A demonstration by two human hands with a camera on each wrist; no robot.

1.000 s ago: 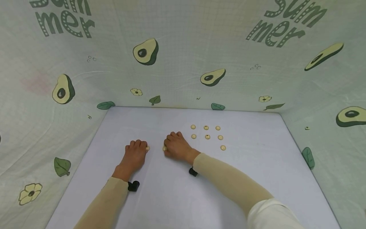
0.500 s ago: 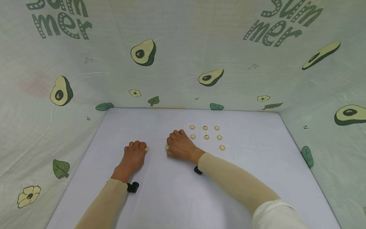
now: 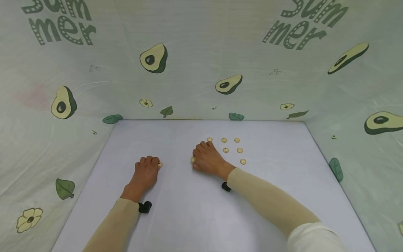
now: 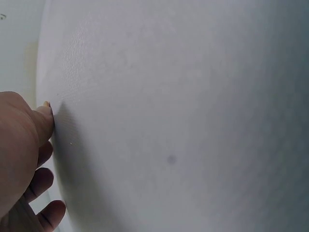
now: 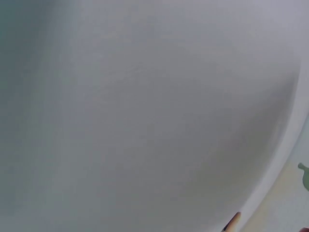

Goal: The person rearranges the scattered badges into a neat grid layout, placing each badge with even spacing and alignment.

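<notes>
My left hand (image 3: 146, 172) is at the left of the white tabletop, pinching a small round beige disc (image 3: 160, 164) with thumb and fingers. In the left wrist view only an edge of that disc (image 4: 47, 104) shows past the thumb. My right hand (image 3: 208, 159) pinches another beige disc (image 3: 193, 159) at its left side, just left of a group of similar discs. The right wrist view catches this held disc (image 5: 232, 222) at its bottom edge, seen as a thin rim. Fingertips of the right hand are mostly hidden in the head view.
Several matching discs lie in loose rows right of my right hand, among them a top-left disc (image 3: 209, 139), a middle disc (image 3: 225, 150) and a lower-right disc (image 3: 243, 161). A patterned cloth (image 3: 189, 70) rises behind the table (image 3: 201, 217).
My right hand has moved to the right with its disc, towards the rows, and now covers one disc that showed before. The left hand has stayed nearly still, still pinching its disc.
</notes>
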